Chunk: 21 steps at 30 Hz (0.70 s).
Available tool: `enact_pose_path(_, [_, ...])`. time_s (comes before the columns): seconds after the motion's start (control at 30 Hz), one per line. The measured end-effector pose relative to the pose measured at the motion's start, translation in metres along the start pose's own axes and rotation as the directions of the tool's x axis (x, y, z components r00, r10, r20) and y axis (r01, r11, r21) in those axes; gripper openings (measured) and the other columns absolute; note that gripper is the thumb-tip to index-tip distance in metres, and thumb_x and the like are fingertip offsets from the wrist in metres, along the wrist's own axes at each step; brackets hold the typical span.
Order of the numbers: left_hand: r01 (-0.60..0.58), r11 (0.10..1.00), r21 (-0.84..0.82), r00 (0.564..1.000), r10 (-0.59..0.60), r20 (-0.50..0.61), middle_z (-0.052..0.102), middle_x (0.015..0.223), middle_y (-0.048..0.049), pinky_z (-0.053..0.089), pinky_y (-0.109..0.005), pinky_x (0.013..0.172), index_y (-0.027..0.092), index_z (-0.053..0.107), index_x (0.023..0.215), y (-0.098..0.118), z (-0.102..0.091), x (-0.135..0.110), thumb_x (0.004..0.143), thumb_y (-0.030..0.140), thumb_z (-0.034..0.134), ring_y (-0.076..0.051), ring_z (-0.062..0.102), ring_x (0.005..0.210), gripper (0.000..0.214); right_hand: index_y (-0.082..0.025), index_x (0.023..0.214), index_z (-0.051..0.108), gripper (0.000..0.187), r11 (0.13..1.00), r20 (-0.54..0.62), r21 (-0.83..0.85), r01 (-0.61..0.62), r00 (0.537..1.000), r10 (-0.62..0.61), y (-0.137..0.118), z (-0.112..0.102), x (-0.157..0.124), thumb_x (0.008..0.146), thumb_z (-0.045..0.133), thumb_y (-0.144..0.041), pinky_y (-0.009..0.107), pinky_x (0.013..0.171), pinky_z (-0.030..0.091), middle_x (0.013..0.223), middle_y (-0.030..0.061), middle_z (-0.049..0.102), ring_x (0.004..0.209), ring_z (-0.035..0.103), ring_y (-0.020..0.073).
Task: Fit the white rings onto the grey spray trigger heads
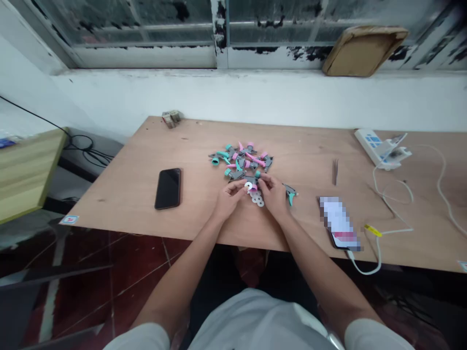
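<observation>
My left hand [229,200] and my right hand [273,194] meet over the middle of a plywood table [109,194]. My left fingers pinch a white plastic ring [248,185]. My right fingers grip a small grey plastic part [253,183] with a pink piece on it, though my fingers partly hide it. Below them lies a strip of white rings [257,199]. Just beyond my hands is a heap of grey, teal and pink plastic parts [241,160]. A single grey and teal part [290,195] lies right of my right hand.
A black smartphone [168,188] lies left of my hands. To the right are tweezers [334,172], a second phone [339,223] on a white cable, and a white power strip [379,148]. A small packet [171,118] sits on the far edge.
</observation>
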<state>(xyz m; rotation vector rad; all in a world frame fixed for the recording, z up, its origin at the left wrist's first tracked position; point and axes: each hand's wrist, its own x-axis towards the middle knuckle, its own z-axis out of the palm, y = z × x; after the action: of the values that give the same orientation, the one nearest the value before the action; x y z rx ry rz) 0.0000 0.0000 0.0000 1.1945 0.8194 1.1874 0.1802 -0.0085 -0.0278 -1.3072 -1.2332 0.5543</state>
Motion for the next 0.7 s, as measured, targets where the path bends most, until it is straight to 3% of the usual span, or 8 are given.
enact_pose_path(0.17, [-0.043, 0.999, 0.006, 0.998, 0.042, 0.037, 0.082, 0.107, -0.0074, 0.055, -0.041, 0.102, 0.02, 0.083, 0.101, 0.001, 0.003, -0.001, 0.078, 0.038, 0.089, -0.022, 0.074, 0.101, 0.029, -0.023, 0.118, 0.078, 0.034, 0.99, -0.071, -0.094, 0.101, 0.992, -0.108, -0.012, -0.004, 0.002, 0.101, 0.06, -0.047, 0.045, 0.092, 0.061, 0.109, 0.0108, 0.078, 0.099, 0.074, 0.0258])
enact_pose_path(0.33, [-0.051, 0.998, 0.044, 0.996, 0.054, -0.067, 0.082, 0.101, -0.0064, 0.058, -0.037, 0.093, 0.02, 0.083, 0.097, 0.005, 0.003, -0.002, 0.079, 0.039, 0.088, -0.02, 0.073, 0.092, 0.027, -0.023, 0.114, 0.08, 0.032, 0.989, -0.07, -0.053, 0.138, 0.987, -0.142, -0.02, 0.001, -0.01, 0.101, 0.061, -0.045, 0.041, 0.086, 0.061, 0.1, 0.0087, 0.077, 0.093, 0.073, 0.024])
enact_pose_path(0.7, [-0.092, 0.982, 0.163, 0.971, 0.125, -0.205, 0.08, 0.099, -0.0065, 0.055, -0.031, 0.084, 0.019, 0.081, 0.097, 0.0, 0.009, -0.001, 0.081, 0.044, 0.085, -0.018, 0.071, 0.087, 0.03, -0.023, 0.114, 0.079, 0.033, 0.997, -0.078, 0.069, 0.034, 0.997, -0.029, -0.01, 0.01, -0.016, 0.1, 0.063, -0.048, 0.041, 0.086, 0.064, 0.107, 0.0091, 0.075, 0.092, 0.076, 0.0223])
